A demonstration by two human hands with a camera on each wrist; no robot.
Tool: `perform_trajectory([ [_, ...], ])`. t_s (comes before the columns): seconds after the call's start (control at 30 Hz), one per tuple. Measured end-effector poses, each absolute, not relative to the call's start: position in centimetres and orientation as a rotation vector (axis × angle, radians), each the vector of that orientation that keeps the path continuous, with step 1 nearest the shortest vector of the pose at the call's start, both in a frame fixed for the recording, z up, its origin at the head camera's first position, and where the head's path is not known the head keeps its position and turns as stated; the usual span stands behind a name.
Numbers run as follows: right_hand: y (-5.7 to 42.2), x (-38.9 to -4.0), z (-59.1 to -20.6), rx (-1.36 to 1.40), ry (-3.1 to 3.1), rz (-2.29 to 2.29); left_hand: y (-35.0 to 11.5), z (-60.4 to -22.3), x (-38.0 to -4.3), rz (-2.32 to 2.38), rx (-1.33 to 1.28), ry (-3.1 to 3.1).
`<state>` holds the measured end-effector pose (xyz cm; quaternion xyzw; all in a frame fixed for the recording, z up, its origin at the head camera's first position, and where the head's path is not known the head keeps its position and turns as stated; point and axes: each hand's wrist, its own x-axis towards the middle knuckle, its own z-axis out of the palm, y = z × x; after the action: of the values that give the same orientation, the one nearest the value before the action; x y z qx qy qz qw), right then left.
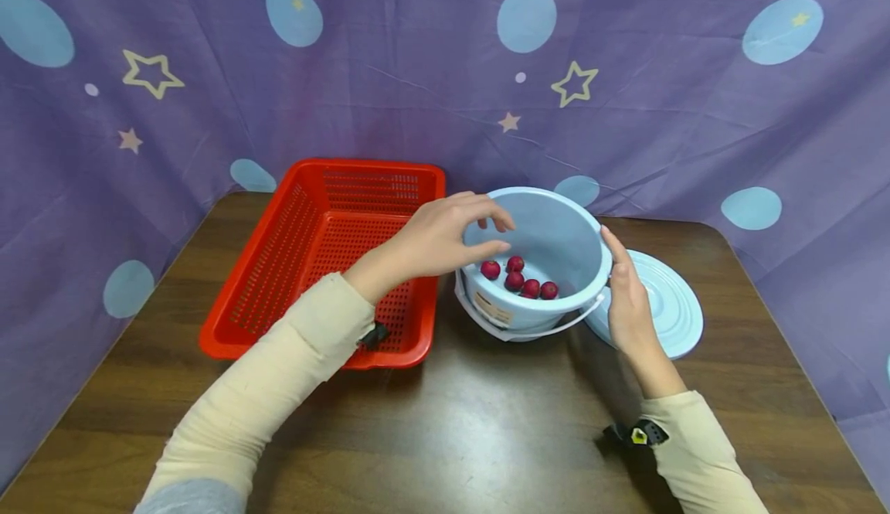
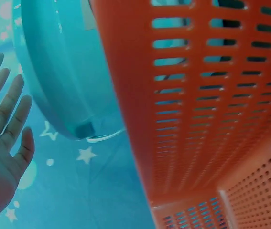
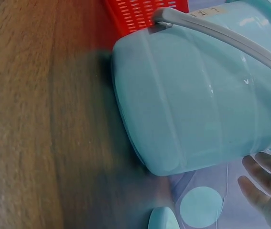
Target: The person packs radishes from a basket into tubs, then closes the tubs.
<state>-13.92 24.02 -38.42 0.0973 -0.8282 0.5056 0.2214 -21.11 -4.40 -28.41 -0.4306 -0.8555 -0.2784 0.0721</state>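
A light blue bucket [image 1: 538, 224] stands on the table with several small round dark-red fruits [image 1: 514, 280] on its bottom. Over its left rim reaches my left hand [image 1: 455, 232], holding nothing, fingers bent loosely and thumb apart. In the left wrist view, that hand [image 2: 4, 138] shows spread fingers beside the bucket wall. At the bucket's right rim is my right hand [image 1: 629, 305], its fingers laid against the outside. The right wrist view has the bucket's side [image 3: 197, 95] large, with the right fingers [image 3: 264, 179] extended near its upper part.
Left of the bucket is a red perforated basket [image 1: 267, 267], partly hidden behind my left arm. A round light blue lid [image 1: 670, 297] lies right of the bucket. The bucket's white handle [image 1: 511, 336] hangs down in front. Behind the wooden table [image 1: 473, 437] hangs a purple patterned cloth [image 1: 417, 73].
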Motion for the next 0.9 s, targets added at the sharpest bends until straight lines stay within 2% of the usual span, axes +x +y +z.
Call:
perform_trajectory([
  [0.5, 27.3, -13.1, -37.7, 0.363, -2.149, 1.474, -3.8, -25.9, -18.6, -0.788, -1.377, -2.438],
  [0.9, 31.2, -12.5, -37.7, 0.477, -2.246, 1.266, -1.2, -25.7, -14.5, -0.931, -1.422, -2.332],
])
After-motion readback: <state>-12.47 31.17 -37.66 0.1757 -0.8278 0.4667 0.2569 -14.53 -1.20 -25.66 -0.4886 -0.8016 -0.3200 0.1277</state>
